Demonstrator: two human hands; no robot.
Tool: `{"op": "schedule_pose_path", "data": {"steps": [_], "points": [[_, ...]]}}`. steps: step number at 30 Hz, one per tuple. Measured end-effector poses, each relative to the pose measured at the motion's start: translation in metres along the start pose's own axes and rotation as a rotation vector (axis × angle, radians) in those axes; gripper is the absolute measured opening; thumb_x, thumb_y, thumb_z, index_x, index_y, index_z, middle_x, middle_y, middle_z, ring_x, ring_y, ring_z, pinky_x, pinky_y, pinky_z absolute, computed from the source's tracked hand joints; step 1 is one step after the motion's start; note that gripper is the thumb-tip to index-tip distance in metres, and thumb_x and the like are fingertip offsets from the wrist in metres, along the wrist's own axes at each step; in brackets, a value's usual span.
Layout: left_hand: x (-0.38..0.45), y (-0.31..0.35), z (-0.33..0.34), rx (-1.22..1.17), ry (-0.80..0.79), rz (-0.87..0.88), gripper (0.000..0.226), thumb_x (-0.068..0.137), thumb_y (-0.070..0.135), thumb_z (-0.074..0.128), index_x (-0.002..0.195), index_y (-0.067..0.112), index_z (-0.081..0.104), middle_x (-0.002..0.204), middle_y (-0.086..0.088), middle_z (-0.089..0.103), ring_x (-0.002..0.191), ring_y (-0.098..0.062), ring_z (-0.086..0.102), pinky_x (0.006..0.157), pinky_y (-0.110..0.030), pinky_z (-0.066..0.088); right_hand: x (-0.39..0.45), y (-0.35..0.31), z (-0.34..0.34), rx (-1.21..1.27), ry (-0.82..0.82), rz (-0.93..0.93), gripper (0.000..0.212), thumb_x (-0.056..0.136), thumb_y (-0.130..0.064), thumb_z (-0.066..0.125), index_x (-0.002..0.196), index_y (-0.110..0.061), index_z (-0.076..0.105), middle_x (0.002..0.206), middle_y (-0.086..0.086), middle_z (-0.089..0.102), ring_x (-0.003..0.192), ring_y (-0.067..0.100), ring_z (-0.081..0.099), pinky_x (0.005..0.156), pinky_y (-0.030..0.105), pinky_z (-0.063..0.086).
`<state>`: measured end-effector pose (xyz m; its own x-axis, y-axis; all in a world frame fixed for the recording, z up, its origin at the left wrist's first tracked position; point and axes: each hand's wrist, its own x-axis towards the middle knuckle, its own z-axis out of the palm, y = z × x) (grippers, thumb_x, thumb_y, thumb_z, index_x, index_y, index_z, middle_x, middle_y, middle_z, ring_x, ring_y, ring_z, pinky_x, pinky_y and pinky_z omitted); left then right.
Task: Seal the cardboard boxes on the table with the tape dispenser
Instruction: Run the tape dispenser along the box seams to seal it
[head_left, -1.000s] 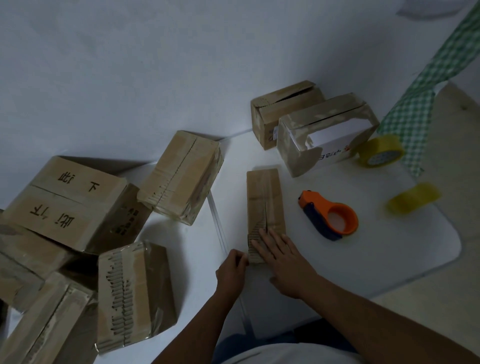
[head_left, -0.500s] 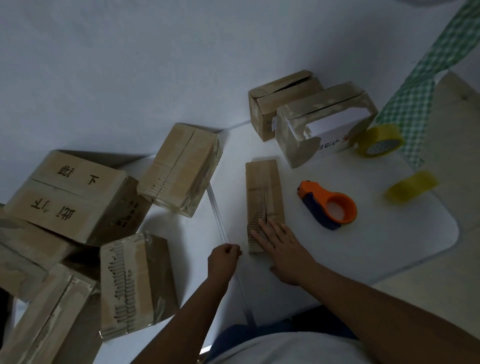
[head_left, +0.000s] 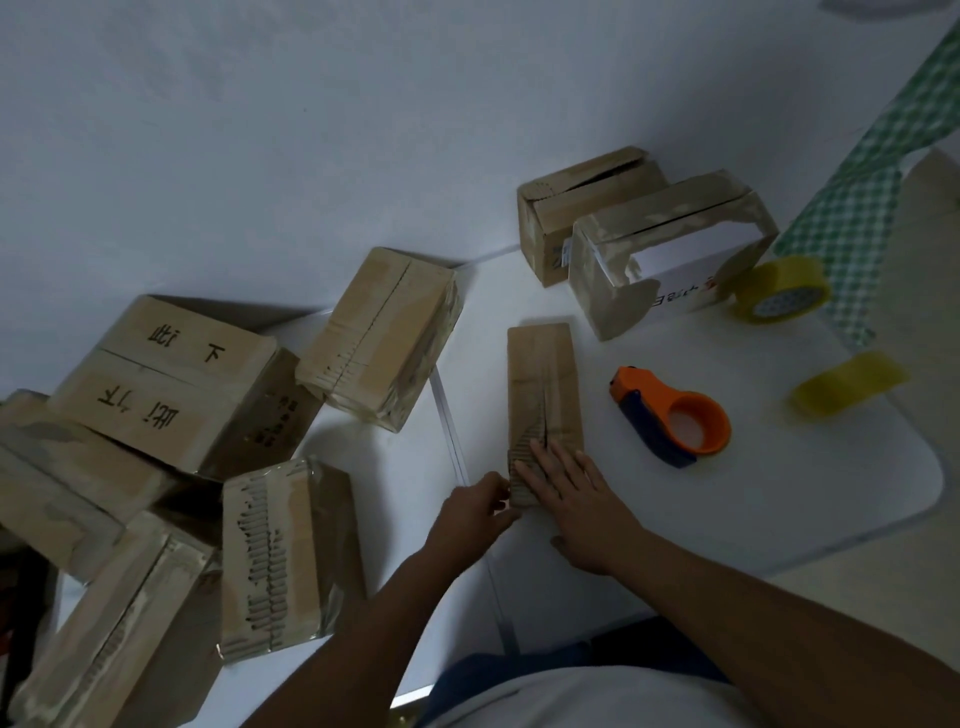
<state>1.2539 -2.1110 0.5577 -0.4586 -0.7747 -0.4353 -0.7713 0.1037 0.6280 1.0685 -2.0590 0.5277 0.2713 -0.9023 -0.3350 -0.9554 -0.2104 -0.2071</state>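
Note:
A narrow cardboard box (head_left: 543, 387) lies lengthwise in the middle of the white table (head_left: 779, 499). My right hand (head_left: 576, 501) rests flat on its near end, fingers straight. My left hand (head_left: 470, 512) is at the box's near left corner with its fingers curled against the edge. The orange and blue tape dispenser (head_left: 670, 421) lies on the table to the right of the box, and neither hand touches it.
Several taped cardboard boxes are piled at the left (head_left: 171, 384), (head_left: 285, 551), (head_left: 379, 338). Two more boxes stand at the back (head_left: 587, 208), (head_left: 670, 244). Two yellow tape rolls (head_left: 782, 288), (head_left: 847, 382) lie at the right, near a green checked cloth (head_left: 852, 208).
My left hand drew away to the left of the box and has come back to its near left corner. My right hand has stayed flat on the box.

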Motion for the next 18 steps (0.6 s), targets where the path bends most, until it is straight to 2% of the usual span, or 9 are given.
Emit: {"op": "schedule_pose_path", "data": {"steps": [4, 6, 8, 11, 13, 15, 18], "points": [[0.01, -0.001, -0.002, 0.266, -0.035, 0.079, 0.041, 0.095, 0.041, 0.061, 0.124, 0.015, 0.049, 0.119, -0.001, 0.067, 0.103, -0.016, 0.066, 0.082, -0.028, 0.051, 0.0, 0.0, 0.0, -0.02, -0.002, -0.001, 0.117, 0.083, -0.039, 0.068, 0.144, -0.032, -0.031, 0.155, 0.006, -0.034, 0.143, 0.025, -0.028, 0.112, 0.038, -0.023], [0.012, 0.002, -0.004, 0.36, -0.037, 0.079, 0.044, 0.096, 0.045, 0.057, 0.128, 0.017, 0.046, 0.12, 0.0, 0.067, 0.102, -0.019, 0.066, 0.081, -0.03, 0.052, 0.0, 0.0, 0.0, -0.023, 0.02, -0.003, 0.116, 0.085, -0.036, 0.066, 0.14, -0.032, -0.037, 0.153, 0.005, -0.037, 0.142, 0.025, -0.032, 0.112, 0.038, -0.025], [0.012, 0.004, -0.003, 0.392, -0.028, 0.069, 0.046, 0.097, 0.047, 0.055, 0.13, 0.018, 0.043, 0.12, 0.0, 0.067, 0.1, -0.02, 0.067, 0.081, -0.033, 0.055, 0.001, 0.0, 0.0, -0.004, 0.022, -0.006, 0.119, 0.08, -0.035, 0.07, 0.146, -0.031, -0.029, 0.156, 0.007, -0.029, 0.144, 0.026, -0.024, 0.113, 0.039, -0.021], [0.008, 0.002, 0.0, 0.357, -0.025, 0.057, 0.044, 0.097, 0.047, 0.054, 0.129, 0.02, 0.043, 0.123, 0.003, 0.066, 0.099, -0.018, 0.067, 0.081, -0.032, 0.055, 0.001, 0.001, -0.001, 0.058, 0.005, -0.005, 0.12, 0.067, -0.044, 0.078, 0.155, -0.023, 0.0, 0.162, 0.012, -0.002, 0.147, 0.03, -0.002, 0.117, 0.045, 0.0], [0.005, -0.006, 0.001, 0.342, -0.017, 0.041, 0.04, 0.096, 0.048, 0.055, 0.127, 0.023, 0.043, 0.121, 0.003, 0.066, 0.098, -0.014, 0.066, 0.082, -0.033, 0.055, 0.002, 0.0, -0.005, 0.082, 0.043, -0.063, 0.104, 0.08, -0.048, 0.068, 0.155, -0.026, -0.001, 0.161, 0.009, -0.011, 0.148, 0.028, -0.011, 0.12, 0.046, 0.0], [0.002, -0.012, -0.004, 0.317, -0.04, -0.003, 0.043, 0.096, 0.05, 0.054, 0.131, 0.028, 0.044, 0.126, 0.003, 0.064, 0.104, -0.012, 0.064, 0.088, -0.033, 0.054, 0.001, 0.001, -0.013, 0.163, 0.063, -0.084, 0.089, 0.089, -0.051, 0.056, 0.154, -0.033, -0.002, 0.159, 0.002, -0.019, 0.146, 0.021, -0.018, 0.118, 0.041, -0.008], [0.001, -0.01, -0.017, 0.273, -0.069, -0.023, 0.063, 0.096, 0.055, 0.049, 0.15, 0.028, 0.032, 0.153, 0.002, 0.043, 0.131, -0.015, 0.049, 0.106, -0.031, 0.043, -0.002, 0.006, -0.03, 0.291, 0.098, -0.051, 0.082, 0.092, -0.053, 0.052, 0.153, -0.038, -0.001, 0.159, -0.008, -0.018, 0.145, 0.012, -0.018, 0.115, 0.038, -0.009]]}}
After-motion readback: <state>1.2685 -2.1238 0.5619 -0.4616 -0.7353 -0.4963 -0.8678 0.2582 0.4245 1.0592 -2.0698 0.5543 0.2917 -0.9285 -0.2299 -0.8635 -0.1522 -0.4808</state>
